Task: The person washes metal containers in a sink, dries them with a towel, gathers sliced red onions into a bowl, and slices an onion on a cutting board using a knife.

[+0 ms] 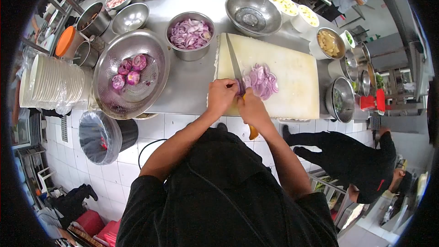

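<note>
My right hand [252, 109] is wrapped round the yellow handle of a long kitchen knife [234, 59]. The blade points away from me over the left part of a white cutting board [292, 73]. Close beside the blade, my left hand [222, 96] has its fingers curled on a piece of red onion [238, 87], mostly hidden under them. Right of the knife lies a loose pile of sliced red onion [261, 81]. A steel pot of onion slices [190, 34] stands behind and left of the board. Several peeled red onions [132, 78] sit in a large perforated steel bowl [103, 64].
A steel bowl [233, 11] stands behind the board. Containers of cut food [328, 45] and smaller bowls [336, 93] line the right side. At left are stacked plates [55, 82] and an orange-lidded container [65, 41]. A lined bin [98, 139] stands below. A co-worker in black [343, 155] is at right.
</note>
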Motion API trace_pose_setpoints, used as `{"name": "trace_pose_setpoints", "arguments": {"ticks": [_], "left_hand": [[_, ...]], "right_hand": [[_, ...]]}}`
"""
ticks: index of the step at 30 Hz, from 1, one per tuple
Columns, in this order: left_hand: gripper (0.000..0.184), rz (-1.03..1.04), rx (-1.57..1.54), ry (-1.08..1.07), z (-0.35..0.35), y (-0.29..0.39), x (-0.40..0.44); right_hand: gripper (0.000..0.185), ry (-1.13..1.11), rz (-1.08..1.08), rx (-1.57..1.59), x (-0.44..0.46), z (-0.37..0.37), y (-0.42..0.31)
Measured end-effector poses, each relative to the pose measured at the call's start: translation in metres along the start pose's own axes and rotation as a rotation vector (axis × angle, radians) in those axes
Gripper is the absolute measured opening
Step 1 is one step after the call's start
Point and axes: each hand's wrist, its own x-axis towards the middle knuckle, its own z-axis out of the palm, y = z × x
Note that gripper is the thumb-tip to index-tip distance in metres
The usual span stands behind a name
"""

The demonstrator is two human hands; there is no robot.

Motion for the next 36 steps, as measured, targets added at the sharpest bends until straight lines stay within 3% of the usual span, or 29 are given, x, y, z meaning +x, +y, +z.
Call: {"name": "trace_pose_setpoints", "arguments": {"ticks": [3,6,18,21,27,29,32,36], "left_hand": [[0.019,-0.023,0.022,-0.023,-0.002,-0.001,-0.001],[0.018,-0.029,0.03,-0.059,-0.005,0.003,0.0],[0.019,-0.025,0.058,-0.046,-0.004,0.002,0.001],[0.019,-0.021,0.059,-0.028,-0.004,0.002,0.0],[0.018,0.008,0.099,-0.014,0.0,0.009,-0.001],[0.017,0.039,0.137,-0.022,0.007,0.012,0.0],[0.017,0.235,0.373,0.032,0.019,-0.003,0.0],[0.022,0.241,0.157,0.053,-0.001,0.032,-0.015]], "right_hand": [[0.033,-0.154,0.126,0.168,-0.007,-0.03,-0.017],[0.033,-0.244,0.237,0.134,-0.023,-0.061,-0.048],[0.03,-0.22,0.245,0.133,-0.028,-0.055,-0.051],[0.03,-0.058,0.065,0.013,-0.014,-0.014,-0.017],[0.027,0.009,0.077,0.124,-0.004,0.002,0.005],[0.026,0.101,0.012,-0.006,-0.008,-0.01,0.013],[0.024,0.153,-0.02,-0.133,-0.021,-0.029,0.012],[0.028,0.301,-0.092,-0.202,-0.029,-0.036,0.019]]}}
